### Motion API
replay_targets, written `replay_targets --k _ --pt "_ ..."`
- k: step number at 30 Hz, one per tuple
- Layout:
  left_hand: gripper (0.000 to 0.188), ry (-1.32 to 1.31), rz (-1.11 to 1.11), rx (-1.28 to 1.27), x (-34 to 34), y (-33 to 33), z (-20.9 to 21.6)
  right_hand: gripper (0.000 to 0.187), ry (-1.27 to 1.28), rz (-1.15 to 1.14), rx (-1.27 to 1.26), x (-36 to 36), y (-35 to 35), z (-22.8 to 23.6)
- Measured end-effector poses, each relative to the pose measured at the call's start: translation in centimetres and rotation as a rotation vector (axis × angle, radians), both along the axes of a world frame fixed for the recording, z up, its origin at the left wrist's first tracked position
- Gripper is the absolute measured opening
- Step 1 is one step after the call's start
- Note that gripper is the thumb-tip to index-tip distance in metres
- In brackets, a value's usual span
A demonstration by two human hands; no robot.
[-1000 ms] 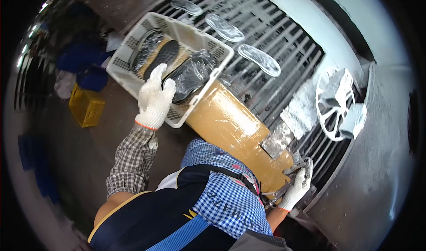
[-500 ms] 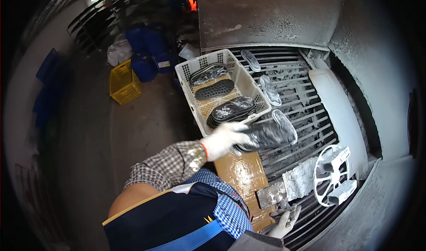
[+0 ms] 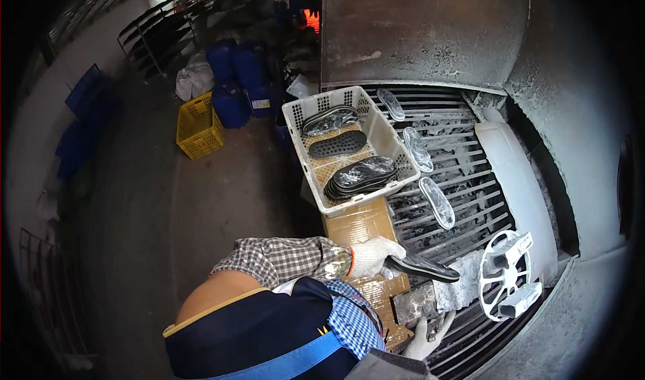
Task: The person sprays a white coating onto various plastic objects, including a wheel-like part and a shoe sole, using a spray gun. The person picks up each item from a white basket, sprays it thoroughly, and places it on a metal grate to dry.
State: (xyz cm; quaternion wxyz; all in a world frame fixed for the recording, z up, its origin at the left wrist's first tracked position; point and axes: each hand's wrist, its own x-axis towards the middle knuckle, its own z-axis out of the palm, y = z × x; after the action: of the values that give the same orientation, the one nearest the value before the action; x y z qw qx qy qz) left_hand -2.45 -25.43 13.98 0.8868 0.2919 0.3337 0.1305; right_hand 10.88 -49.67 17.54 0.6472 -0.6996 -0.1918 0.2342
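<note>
My left hand [image 3: 376, 256], in a white knitted glove with an orange cuff edge, grips a black shoe sole [image 3: 424, 268] by its near end. The sole is tilted, its far end pointing right over a whitened block. Lower down, my right hand [image 3: 424, 340], also white-gloved, closes around a small greyish metal thing that I cannot make out; part of the hand is hidden by my sleeve. A white plastic crate [image 3: 299, 128] holds a stack of black soles [image 3: 363, 176], a single studded sole [image 3: 338, 144] and further soles at its far end.
Several film-like clear soles, one [image 3: 437, 202] nearest, lie on the slatted metal grate [image 3: 474, 242]. A white spoked wheel [image 3: 505, 276] stands at right. Brown cardboard [image 3: 359, 220] lies under the crate. Metal booth walls [image 3: 423, 30] enclose the grate. A yellow crate [image 3: 199, 128] and blue drums [image 3: 232, 104] stand farther left.
My left hand has moved from beside the crate down and to the right with the sole, closer to my right hand. The view has shifted slightly.
</note>
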Motion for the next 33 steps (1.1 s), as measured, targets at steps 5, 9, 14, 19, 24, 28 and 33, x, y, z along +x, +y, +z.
replay_targets --k 5,9,14,19,24,28,33 --pt "0.022 0.027 -0.008 -0.161 2.1 -1.0 -1.8 0.084 0.033 0.074 0.015 -0.3 -0.4 0.0" --pt "0.025 0.083 0.044 -0.22 1.6 0.1 0.3 0.083 -0.147 0.211 -0.078 -0.2 1.7 0.4" --pt "0.031 -0.118 -0.227 -0.245 2.3 0.4 -0.4 0.082 -0.324 0.15 -0.177 -1.4 0.7 0.0" --pt "0.03 0.099 -0.123 -0.061 4.4 -1.8 0.8 0.087 -0.196 0.242 -0.299 -2.1 0.8 1.3" --pt "0.03 0.031 -0.281 -0.039 5.2 -2.0 0.4 0.088 -0.212 0.295 -0.266 -1.8 1.1 0.4" --pt "0.034 -0.015 -0.373 -0.05 5.6 -2.3 1.0 0.091 -0.236 0.235 -0.306 -1.2 0.8 -0.7" --pt "0.044 -0.088 -0.508 -0.036 5.7 -2.6 2.2 0.093 -0.237 0.089 -0.363 0.4 -0.8 -1.9"
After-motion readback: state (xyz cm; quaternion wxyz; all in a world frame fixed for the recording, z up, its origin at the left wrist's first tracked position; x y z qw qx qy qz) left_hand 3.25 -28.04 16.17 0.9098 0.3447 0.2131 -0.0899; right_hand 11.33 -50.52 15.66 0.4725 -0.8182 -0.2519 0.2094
